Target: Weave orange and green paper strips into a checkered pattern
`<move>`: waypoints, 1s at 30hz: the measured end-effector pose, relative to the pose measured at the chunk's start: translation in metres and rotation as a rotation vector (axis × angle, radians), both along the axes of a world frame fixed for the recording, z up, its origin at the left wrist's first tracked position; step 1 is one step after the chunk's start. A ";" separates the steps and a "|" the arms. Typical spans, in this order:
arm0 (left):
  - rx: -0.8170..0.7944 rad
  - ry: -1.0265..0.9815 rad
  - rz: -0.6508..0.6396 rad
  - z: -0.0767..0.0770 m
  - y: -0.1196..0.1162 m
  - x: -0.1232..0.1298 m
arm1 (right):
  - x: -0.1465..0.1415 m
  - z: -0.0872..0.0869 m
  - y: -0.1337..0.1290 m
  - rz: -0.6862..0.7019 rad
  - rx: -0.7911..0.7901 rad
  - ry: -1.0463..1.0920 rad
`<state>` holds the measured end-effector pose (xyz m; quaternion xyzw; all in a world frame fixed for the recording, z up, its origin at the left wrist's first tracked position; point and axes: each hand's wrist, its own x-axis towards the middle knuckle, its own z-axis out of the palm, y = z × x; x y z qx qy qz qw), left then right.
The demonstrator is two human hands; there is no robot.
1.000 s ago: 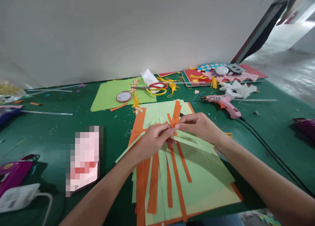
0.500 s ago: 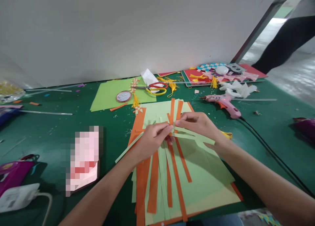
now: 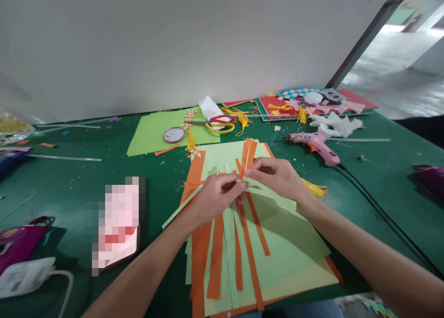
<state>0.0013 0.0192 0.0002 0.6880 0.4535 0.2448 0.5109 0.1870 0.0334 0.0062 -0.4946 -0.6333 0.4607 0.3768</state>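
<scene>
At far left on our green table [image 3: 69, 179], a white charger [image 3: 29, 274] lies near a phone [image 3: 116, 221], its screen blurred out. Toward the middle, our left hand [image 3: 213, 195] bends over a pile of sheets [image 3: 291, 244], thumb and forefinger pinched on paper strips [image 3: 245, 156] where they cross; the exact contact is hidden behind the fingers. Beyond it, scissors [image 3: 220, 125] rest on the table's far side.

The strips meet between our hands, above the sheets: orange ends stand up away from us, while a pale green one slants out past our left wrist. They look light, thin and bendable, likely to crease or tear under a hard pull and to slide apart if the crossing goes unheld. We judge the crossing the best place for a flat, gentle pinch, with the free ends guided close to it.

Our right hand [image 3: 277, 175] curls in from the other side, thumb and forefinger closed on an orange strip's lower part. Farther right, a pink glue gun [image 3: 315, 145] lies on its side.
</scene>
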 end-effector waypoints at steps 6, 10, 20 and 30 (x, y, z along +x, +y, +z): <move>0.016 -0.032 -0.004 0.000 -0.001 -0.001 | 0.005 0.002 0.000 0.095 -0.077 -0.039; 0.012 -0.035 -0.013 0.001 -0.001 -0.001 | 0.005 0.001 -0.002 0.083 -0.211 0.106; 0.450 0.077 0.217 -0.013 -0.003 0.002 | 0.000 0.000 -0.004 -0.137 -0.388 0.259; 0.650 0.099 0.220 -0.011 -0.005 0.001 | -0.001 -0.002 -0.004 -0.136 -0.542 0.341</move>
